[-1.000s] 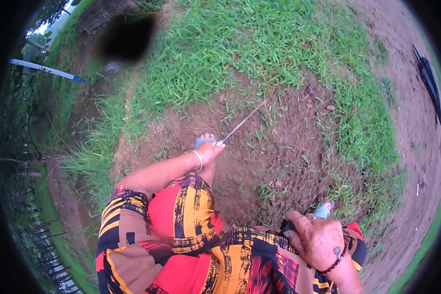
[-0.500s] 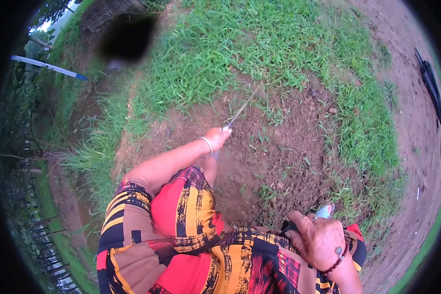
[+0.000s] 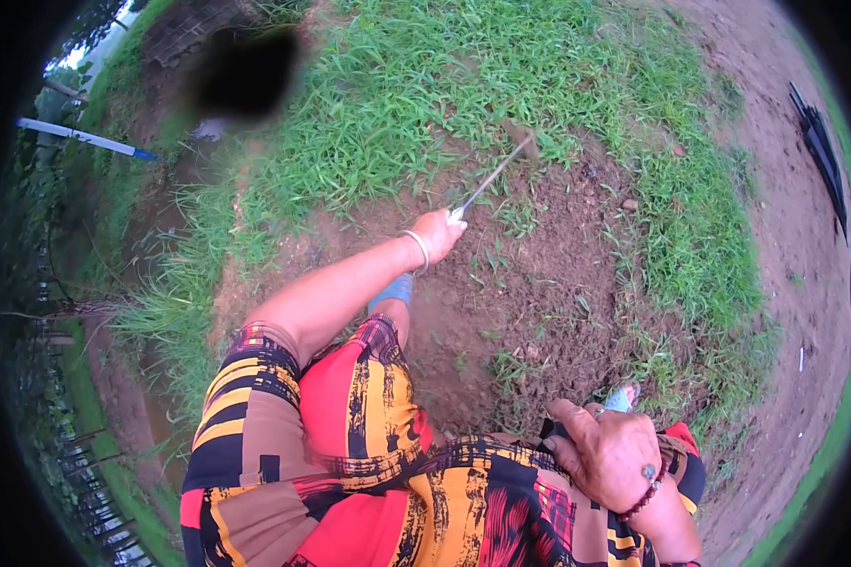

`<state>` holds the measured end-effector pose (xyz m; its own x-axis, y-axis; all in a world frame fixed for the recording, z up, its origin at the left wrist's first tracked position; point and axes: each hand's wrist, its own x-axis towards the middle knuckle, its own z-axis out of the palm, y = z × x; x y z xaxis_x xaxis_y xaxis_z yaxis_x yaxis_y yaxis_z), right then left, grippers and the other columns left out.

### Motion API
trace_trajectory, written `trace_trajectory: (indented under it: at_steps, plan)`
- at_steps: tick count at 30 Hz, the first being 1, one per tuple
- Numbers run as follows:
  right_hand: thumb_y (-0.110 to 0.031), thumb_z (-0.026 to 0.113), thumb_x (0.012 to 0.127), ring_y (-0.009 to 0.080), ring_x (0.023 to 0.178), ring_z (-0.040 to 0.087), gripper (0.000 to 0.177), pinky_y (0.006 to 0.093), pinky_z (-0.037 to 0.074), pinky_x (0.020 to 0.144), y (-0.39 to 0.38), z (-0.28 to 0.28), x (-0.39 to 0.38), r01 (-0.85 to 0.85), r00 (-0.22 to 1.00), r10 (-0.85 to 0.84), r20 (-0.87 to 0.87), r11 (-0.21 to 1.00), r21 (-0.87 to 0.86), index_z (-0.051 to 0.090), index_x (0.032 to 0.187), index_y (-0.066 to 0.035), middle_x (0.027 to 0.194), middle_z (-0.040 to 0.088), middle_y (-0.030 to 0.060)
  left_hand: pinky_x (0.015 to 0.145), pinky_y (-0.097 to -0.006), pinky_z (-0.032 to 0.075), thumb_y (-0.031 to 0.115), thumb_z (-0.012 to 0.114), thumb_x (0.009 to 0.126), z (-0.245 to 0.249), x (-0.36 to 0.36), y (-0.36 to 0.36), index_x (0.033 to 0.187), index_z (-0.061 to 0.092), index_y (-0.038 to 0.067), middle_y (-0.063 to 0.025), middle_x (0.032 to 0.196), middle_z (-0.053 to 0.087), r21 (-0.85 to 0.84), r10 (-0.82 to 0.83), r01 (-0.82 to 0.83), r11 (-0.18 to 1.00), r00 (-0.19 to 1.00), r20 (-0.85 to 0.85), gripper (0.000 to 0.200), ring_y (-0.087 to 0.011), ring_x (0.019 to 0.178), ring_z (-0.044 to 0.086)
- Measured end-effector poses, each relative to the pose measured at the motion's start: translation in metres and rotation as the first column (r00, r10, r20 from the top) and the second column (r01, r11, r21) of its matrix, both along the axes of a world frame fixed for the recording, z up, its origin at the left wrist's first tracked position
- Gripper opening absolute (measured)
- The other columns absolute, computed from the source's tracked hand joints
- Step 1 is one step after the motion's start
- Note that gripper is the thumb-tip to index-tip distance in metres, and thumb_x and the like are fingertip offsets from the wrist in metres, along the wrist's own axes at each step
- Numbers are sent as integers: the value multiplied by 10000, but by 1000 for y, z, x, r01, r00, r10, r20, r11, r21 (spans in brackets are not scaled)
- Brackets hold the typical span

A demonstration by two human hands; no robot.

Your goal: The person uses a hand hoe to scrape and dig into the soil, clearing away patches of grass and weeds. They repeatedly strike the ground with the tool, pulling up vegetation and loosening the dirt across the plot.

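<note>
My left hand (image 3: 435, 234), with a pale bangle at its wrist, is closed round the light handle of a small hand hoe (image 3: 492, 180). The hoe's thin shaft points up and away, and its brown, slightly blurred blade is at the border between grass (image 3: 463, 85) and dug soil (image 3: 548, 255). On my bent knee in patterned trousers (image 3: 501, 491) lies my right hand (image 3: 615, 458), wearing a beaded bracelet. Its fingers are curled over dark material, and I cannot make out whether they grip anything.
One blue shoe (image 3: 392, 291) shows beyond my left knee, another blue shoe (image 3: 622, 397) beyond my right hand. A closed black umbrella (image 3: 825, 165) lies on bare dirt at far right. A blue-and-white pole (image 3: 85, 137) stands at left, near a muddy channel. A small stone (image 3: 630, 204) rests on the soil.
My left hand has moved up and to the right with the hoe, whose blade is now farther right and higher. My right hand stays on the knee, nearly unmoved.
</note>
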<state>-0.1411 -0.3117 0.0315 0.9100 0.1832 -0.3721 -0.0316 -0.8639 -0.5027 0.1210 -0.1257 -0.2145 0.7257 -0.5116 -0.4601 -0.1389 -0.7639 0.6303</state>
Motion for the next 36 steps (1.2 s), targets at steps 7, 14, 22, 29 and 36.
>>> trace_trajectory:
  at_steps: [7,14,22,29,36]
  plan:
    - [-231,601,763,270,568,575,298,376,441,497,-3,-1,-3,-3,1000,4,-30,1000,13,547,1005,-66,655,554,109,605,-366,450,379,535,828,9,-47,37,853,550,57,-108,691,583,278,-181,175,945,983,-3,323,-237,677,590]
    - [-233,591,769,278,581,579,300,387,450,505,4,-4,1,-16,1000,16,-21,1000,-12,546,1016,-68,672,560,122,579,-373,438,372,519,845,44,6,-11,836,508,29,-81,618,519,-224,-18,32,974,998,62,343,-218,606,548]
    - [-241,601,754,290,620,591,332,390,467,542,7,-4,-1,-3,999,2,-43,1000,-23,548,1039,-77,731,593,122,713,-405,440,409,527,818,-31,-13,38,887,571,24,-178,808,604,167,-61,70,984,997,-55,394,-312,776,585]
    - [-189,627,707,296,586,578,331,394,443,531,13,-3,2,14,999,-16,-43,999,-42,558,1019,-104,652,578,126,451,-285,392,339,584,825,3,-27,75,768,507,70,-6,596,490,-332,215,-160,930,967,136,285,-100,495,454]
    - [-224,602,745,292,599,588,312,398,458,544,17,-4,8,-26,998,21,-65,998,-64,553,1018,-82,691,585,130,379,-268,356,379,517,852,-13,-1,96,881,517,79,-13,611,496,-186,558,-643,743,748,-359,301,-109,463,442]
